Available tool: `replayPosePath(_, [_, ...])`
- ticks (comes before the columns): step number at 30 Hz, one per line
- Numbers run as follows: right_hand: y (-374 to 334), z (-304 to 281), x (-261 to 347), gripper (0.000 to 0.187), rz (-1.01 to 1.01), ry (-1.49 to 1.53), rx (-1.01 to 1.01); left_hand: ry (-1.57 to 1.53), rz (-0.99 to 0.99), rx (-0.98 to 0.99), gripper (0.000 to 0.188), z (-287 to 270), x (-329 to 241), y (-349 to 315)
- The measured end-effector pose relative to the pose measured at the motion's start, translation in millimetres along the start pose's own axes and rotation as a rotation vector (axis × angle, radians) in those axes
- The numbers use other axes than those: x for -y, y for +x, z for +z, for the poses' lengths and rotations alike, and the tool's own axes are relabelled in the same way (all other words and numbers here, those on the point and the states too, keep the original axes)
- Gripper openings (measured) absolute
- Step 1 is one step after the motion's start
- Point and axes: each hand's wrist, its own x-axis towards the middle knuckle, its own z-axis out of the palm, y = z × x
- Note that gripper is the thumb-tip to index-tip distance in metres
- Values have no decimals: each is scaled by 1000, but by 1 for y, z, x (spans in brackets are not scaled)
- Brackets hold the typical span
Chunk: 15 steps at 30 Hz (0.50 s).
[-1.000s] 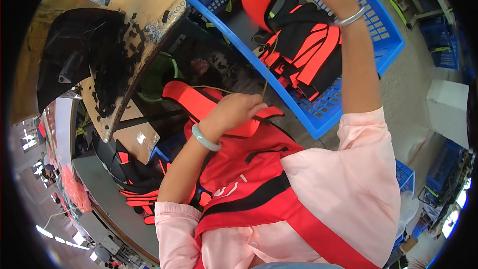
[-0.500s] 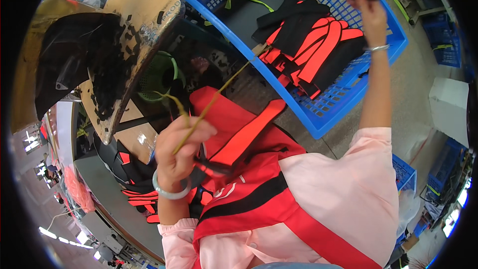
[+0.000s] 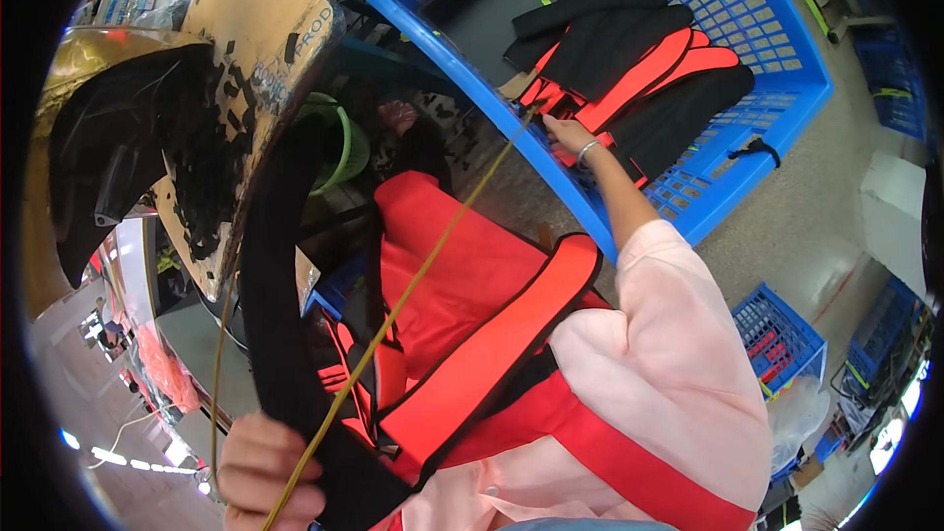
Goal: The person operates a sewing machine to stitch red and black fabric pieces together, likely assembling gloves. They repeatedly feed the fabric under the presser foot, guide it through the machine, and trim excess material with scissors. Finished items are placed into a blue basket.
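Yellow cord: spanning from left hand to near right hand; seemingly being stretched, calling next for steady tension.
Left hand: clasping cord in curled fingers.
Right hand: bending at orange-black strips; grip not showing.
Blue basket: containing strips.

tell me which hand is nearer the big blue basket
Right. The right hand is at the near rim of the blue basket, by the piled strips; the left hand is far off, at the picture's lower left.
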Motion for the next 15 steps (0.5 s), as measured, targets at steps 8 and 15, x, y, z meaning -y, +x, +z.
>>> replayPosePath(8, [38,25,-6,69,16,439,43,-174,-24,103,19,-45,-26,-13])
replayPosePath(15, [53,27,29,41,24,541,-198,-139,-721,415,16,-90,-101,-2])
